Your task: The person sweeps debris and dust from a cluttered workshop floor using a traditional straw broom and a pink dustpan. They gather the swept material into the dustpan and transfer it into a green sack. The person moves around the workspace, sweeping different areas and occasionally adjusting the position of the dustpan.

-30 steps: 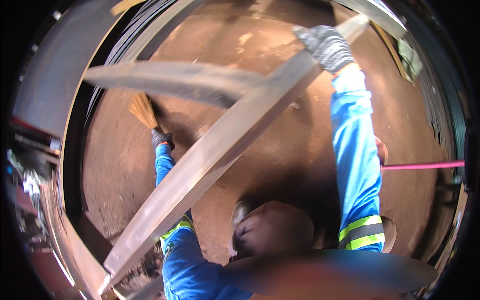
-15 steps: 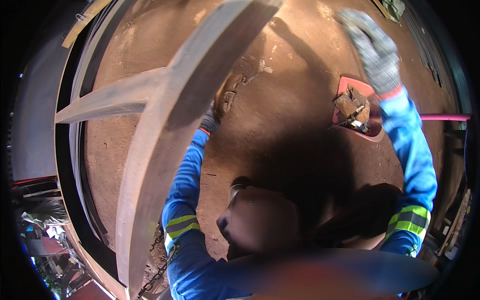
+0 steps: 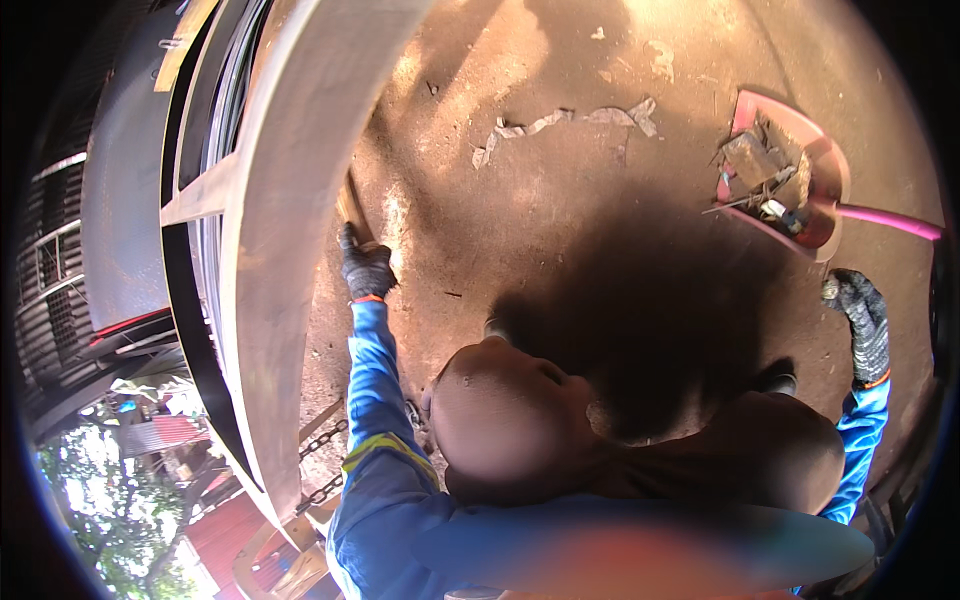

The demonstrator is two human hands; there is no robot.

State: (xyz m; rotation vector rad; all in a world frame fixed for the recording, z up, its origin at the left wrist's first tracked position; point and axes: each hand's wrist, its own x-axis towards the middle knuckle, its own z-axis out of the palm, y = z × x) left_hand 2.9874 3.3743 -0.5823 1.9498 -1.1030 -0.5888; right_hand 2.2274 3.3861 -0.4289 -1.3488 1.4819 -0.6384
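Observation:
My left hand (image 3: 368, 270), in a dark grey work glove, is closed around a brown wooden-looking handle (image 3: 352, 208) low beside the metal frame (image 3: 290, 200). The handle's far end goes out of sight behind the frame. At the right, my right hand (image 3: 862, 325) wears a grey glove with its fingers curled in; whether something small is between them is hidden. It is just below a pink-red dustpan (image 3: 832, 165), apart from it. Inside the dustpan lie brown broken pieces (image 3: 755, 160) and other scraps.
A pink handle (image 3: 890, 222) runs right from the dustpan. A torn pale strip (image 3: 565, 118) lies on the brown floor (image 3: 470, 230). Chain (image 3: 325, 440) hangs near my left arm. Beyond the frame stand a dark sheet panel (image 3: 130, 200) and long metal bars (image 3: 225, 100).
My right hand has come down and back, from beyond the dustpan to below it. With the shifted view, the frame and left hand appear farther left, and the dustpan farther right.

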